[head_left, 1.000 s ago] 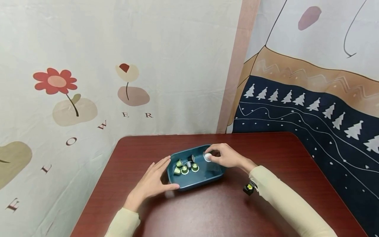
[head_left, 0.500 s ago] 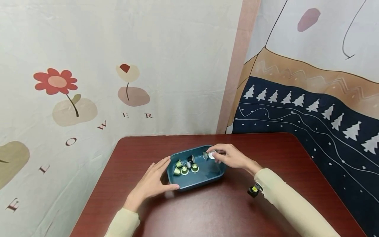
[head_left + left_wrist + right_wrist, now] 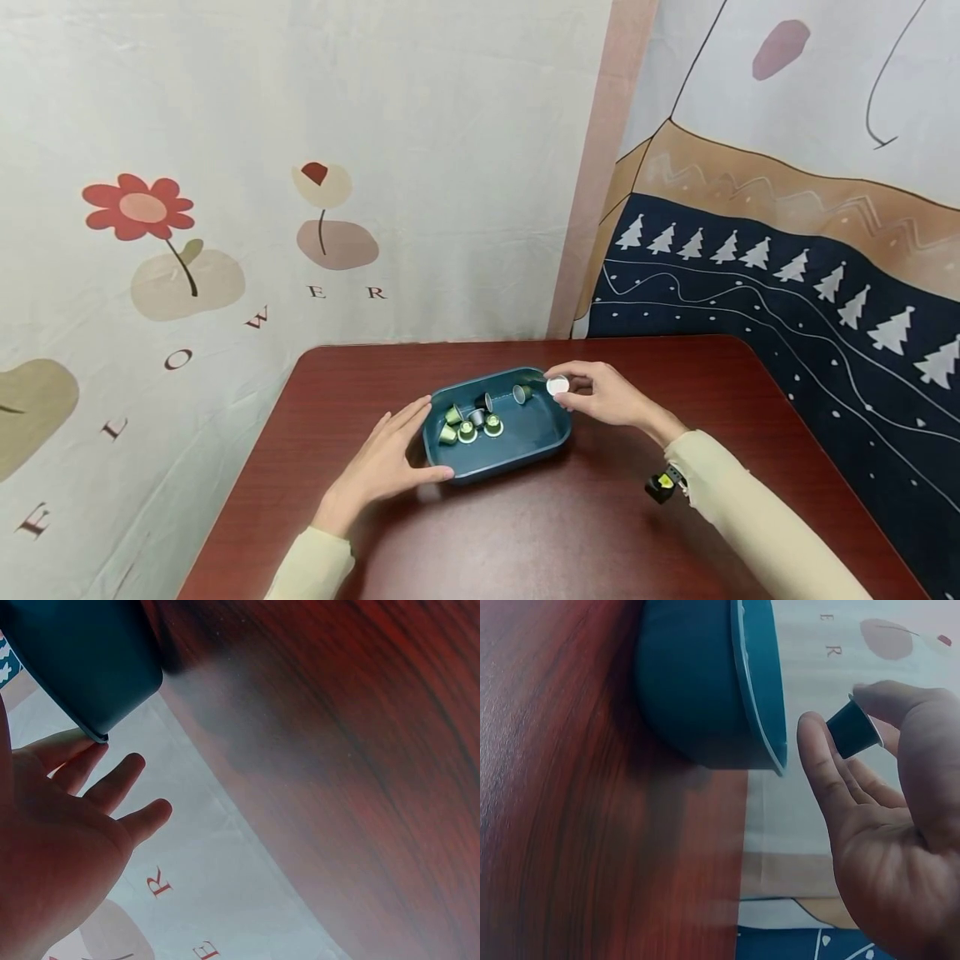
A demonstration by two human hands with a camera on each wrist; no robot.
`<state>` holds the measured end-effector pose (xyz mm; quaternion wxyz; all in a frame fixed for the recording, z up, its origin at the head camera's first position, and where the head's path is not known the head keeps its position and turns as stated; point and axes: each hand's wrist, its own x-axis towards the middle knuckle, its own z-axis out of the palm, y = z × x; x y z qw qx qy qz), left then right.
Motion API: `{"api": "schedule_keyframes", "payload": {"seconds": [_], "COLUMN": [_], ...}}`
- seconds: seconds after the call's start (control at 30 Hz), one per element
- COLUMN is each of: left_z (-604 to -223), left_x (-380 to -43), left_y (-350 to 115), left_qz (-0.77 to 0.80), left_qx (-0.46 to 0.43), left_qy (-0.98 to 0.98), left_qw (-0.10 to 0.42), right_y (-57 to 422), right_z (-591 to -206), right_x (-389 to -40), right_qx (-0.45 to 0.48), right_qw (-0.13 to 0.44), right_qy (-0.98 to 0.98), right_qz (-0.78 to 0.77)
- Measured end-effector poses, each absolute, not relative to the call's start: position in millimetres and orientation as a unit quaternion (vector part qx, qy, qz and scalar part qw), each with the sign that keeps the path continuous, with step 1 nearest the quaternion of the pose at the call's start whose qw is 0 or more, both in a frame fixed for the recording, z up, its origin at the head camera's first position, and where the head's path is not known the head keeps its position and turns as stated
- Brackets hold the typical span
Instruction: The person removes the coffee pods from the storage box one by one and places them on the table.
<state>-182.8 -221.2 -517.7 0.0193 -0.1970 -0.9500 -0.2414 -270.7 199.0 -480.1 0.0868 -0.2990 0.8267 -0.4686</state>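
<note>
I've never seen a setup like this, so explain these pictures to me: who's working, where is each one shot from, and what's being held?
There is no machine here: a person works with two bare hands. The wide picture is taken from the head, looking forward and down; the other two are taken from each wrist. On a reddish-brown table stands a teal tray with several small capsules in it, some green, one black. The left hand touches the tray's end with outstretched fingers. The right hand pinches another capsule: its white round face shows in the head view, its dark side in the right wrist view.
</note>
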Motion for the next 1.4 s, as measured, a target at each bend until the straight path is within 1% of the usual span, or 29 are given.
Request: {"api": "schedule_keyframes", "payload": {"seconds": [0.43, 0.8, 1.13, 1.4], "left_z": [-517, -516, -516, -516], "left_x": [-182, -182, -183, -184], "left_y": [-221, -221, -222, -221], "left_qz": [-0.244, -0.249, -0.252, -0.25], "left_qx": [-0.196, -0.197, -0.199, -0.198], "left_qy": [-0.95, -0.948, -0.947, -0.948], "left_qw": [0.014, 0.011, 0.013, 0.013], "right_y": [226, 249, 256, 258], "right_z": [-481, -500, -513, -522], "right_x": [-265, -264, -267, -268], "right_qx": [-0.261, -0.237, -0.204, -0.213], "right_qw": [0.058, 0.023, 0.042, 0.037], "right_qy": [0.839, 0.857, 0.866, 0.873], "right_qz": [-0.473, -0.457, -0.454, -0.437]}}
